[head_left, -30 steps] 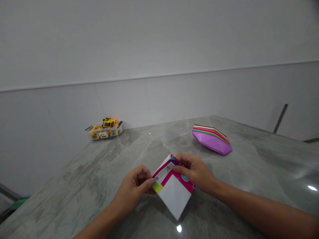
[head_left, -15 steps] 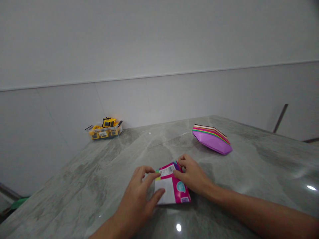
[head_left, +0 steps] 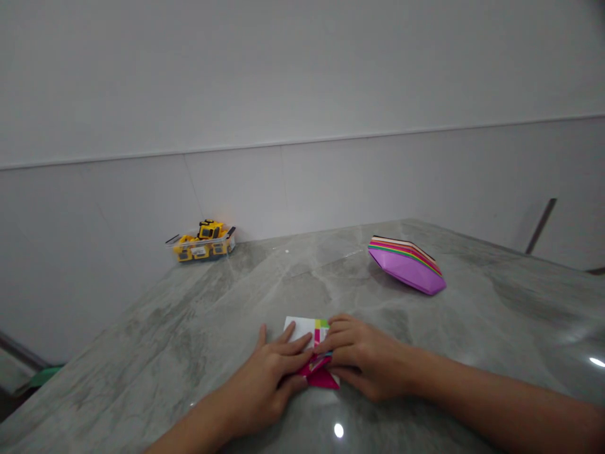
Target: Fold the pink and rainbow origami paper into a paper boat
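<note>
A printed sheet of paper (head_left: 304, 326), white with pink and green-yellow areas, lies on the table in front of me. Its near part is folded over and shows a pink triangular flap (head_left: 323, 379). My left hand (head_left: 274, 372) is open, fingers spread over the left side of the sheet and pressing it down. From the right, my right hand (head_left: 362, 354) bends its fingers round the sheet's right side, gripping the folded part. The paper's right edge is partly hidden beneath those fingers.
The grey marbled table (head_left: 227, 302) runs back to a white wall. Far left stands a clear plastic tub (head_left: 227, 243) with yellow toy vehicles (head_left: 210, 229). Right of centre rests a purple angular object (head_left: 409, 271) with stacked coloured edges. Something green (head_left: 45, 377) shows past the table's left edge.
The sheet has been turned, so its white part now faces the far left. A pink fold has formed at the near side. My left hand has flattened onto the paper; my right has come nearer.
</note>
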Available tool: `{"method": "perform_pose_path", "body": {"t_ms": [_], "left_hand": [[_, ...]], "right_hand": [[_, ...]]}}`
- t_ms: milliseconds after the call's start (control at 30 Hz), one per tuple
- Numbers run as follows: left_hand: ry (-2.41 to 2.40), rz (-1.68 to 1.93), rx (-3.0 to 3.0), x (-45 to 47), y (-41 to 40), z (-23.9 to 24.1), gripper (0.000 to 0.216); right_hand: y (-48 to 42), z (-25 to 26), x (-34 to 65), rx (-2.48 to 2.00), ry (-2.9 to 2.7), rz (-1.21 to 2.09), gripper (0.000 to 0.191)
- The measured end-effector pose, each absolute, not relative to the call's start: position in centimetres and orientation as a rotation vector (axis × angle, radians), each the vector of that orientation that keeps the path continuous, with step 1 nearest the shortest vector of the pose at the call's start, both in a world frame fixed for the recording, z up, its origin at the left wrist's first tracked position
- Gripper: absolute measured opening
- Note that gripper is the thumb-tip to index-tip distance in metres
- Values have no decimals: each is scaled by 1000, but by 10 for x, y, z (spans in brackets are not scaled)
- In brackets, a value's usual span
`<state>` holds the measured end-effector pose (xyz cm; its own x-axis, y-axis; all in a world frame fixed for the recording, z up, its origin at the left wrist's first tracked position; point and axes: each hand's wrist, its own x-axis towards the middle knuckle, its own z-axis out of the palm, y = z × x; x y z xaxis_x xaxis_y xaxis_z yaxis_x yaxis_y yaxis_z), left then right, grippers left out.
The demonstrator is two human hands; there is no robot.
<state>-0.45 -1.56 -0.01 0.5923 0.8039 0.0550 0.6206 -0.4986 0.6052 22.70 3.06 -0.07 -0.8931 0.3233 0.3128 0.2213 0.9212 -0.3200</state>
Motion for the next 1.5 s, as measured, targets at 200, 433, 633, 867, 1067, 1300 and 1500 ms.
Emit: {"method": "perform_pose_path", "body": {"t_ms": [200, 433, 633, 867, 1067, 1300, 1500], "left_hand": [[924, 512, 2277, -6, -11, 5, 44], [1355, 553, 2548, -5, -11, -6, 22], [1482, 634, 2436, 2, -8, -12, 25], [1573, 836, 2080, 7, -4, -11, 26], [1214, 1012, 1381, 10, -5, -15, 39], [1216, 1082, 1299, 16, -8, -18, 22], [1173, 1187, 1359, 14, -8, -13, 17]], "right_hand": [[30, -11, 228, -638, -2558, 575, 31], [31, -16, 221, -514, -2516, 425, 20], [33, -23, 208, -959, -2241, 672, 19], [45, -31, 202, -1095, -2080, 783, 18], [44, -30, 204, -995, -1855, 985, 22], [42, -26, 207, -923, -1785, 1005, 30], [44, -22, 207, -777, -1727, 1242, 34]]}}
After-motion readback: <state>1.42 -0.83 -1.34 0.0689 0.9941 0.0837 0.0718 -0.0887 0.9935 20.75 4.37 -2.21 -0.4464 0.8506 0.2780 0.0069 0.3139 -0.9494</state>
